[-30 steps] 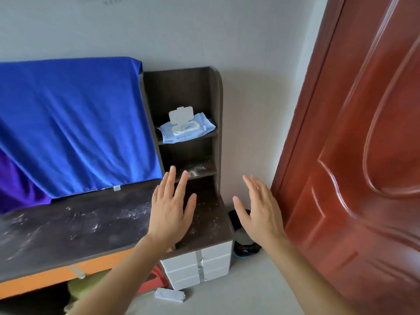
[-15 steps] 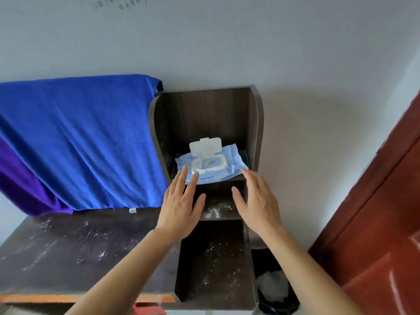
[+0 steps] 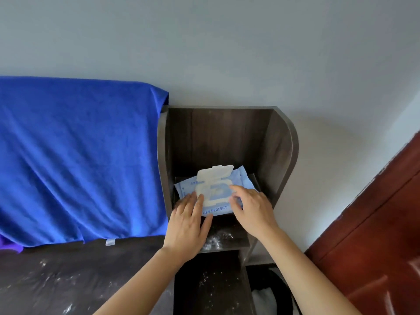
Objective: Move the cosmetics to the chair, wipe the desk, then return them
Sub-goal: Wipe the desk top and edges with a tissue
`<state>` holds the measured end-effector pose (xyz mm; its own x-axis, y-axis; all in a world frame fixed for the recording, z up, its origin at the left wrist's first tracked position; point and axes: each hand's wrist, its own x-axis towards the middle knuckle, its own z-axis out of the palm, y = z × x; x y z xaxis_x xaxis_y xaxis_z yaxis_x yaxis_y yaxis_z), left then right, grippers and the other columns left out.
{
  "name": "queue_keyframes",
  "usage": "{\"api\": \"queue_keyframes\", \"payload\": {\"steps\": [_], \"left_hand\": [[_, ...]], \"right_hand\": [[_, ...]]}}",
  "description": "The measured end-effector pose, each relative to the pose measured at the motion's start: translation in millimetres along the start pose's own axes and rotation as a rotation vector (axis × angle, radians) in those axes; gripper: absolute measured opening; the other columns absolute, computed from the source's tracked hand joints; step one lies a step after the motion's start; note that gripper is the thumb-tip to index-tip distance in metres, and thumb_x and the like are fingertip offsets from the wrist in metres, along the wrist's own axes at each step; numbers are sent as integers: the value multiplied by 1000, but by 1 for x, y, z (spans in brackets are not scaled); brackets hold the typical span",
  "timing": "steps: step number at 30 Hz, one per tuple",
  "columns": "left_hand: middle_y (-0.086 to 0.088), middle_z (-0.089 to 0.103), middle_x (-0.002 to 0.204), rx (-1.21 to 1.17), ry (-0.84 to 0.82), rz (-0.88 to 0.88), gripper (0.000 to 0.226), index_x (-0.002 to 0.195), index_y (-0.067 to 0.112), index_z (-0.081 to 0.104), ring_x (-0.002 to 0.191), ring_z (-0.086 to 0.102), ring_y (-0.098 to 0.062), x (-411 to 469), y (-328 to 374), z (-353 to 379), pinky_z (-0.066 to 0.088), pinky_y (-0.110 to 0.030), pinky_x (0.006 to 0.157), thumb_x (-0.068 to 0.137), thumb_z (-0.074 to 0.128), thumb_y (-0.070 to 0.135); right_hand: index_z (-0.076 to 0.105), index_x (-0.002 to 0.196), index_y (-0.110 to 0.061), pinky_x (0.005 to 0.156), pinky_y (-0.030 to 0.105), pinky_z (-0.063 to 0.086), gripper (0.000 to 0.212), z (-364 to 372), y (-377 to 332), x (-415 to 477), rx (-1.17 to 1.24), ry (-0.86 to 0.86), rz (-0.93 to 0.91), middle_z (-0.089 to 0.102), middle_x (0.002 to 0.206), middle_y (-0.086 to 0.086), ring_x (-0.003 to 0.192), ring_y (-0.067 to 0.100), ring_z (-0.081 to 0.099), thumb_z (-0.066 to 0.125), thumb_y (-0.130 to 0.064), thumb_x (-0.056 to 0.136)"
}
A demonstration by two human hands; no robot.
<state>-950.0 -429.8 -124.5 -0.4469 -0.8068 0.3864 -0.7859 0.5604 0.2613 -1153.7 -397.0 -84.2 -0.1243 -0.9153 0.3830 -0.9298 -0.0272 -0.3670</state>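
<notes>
My grip is spread, left hand (image 3: 187, 220) pinning the wipe pack (image 3: 216, 192); right hand (image 3: 251, 206) should draw one sheet straight up from its open lid (image 3: 214, 172).

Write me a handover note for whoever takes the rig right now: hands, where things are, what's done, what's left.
Left hand: flat on the near left part of the wet wipes pack, steadying it, not closed around it.
Right hand: fingers at the pack's opening, under the flipped-up white lid; no wipe pulled out yet.
The pack lies on the upper shelf of the dark hutch.
Desk top and the lower shelf carry white powdery dust.
No cosmetics or chair in view, so the move looks done.
Left: pull a wipe, wipe desk and shelves, return the cosmetics.
</notes>
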Motion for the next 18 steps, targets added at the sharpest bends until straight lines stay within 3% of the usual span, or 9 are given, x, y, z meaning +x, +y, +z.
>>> {"api": "queue_keyframes", "payload": {"steps": [7,13,18], "left_hand": [[-19,56,138,3,79,78,59,140,4,49,127,52,-35,1,-6,11,43,-47,108,100,40,47],[-12,55,140,-78,119,17,59,142,5,48,130,50,-29,2,-1,9,38,-44,112,101,37,46],[-10,59,135,-119,158,-81,53,137,4,49,124,56,-26,13,10,4,44,-41,106,99,42,41]], "right_hand": [[69,120,-30,79,33,50,26,2,-6,21,-70,-78,-36,69,90,-10,87,13,65,59,-39,98],[67,128,-35,81,26,49,29,-3,-6,56,1,-373,-178,63,126,-11,109,12,60,60,-35,99],[73,118,-35,75,25,48,24,5,5,67,53,-372,-249,66,120,-6,104,17,62,62,-37,97]]}}
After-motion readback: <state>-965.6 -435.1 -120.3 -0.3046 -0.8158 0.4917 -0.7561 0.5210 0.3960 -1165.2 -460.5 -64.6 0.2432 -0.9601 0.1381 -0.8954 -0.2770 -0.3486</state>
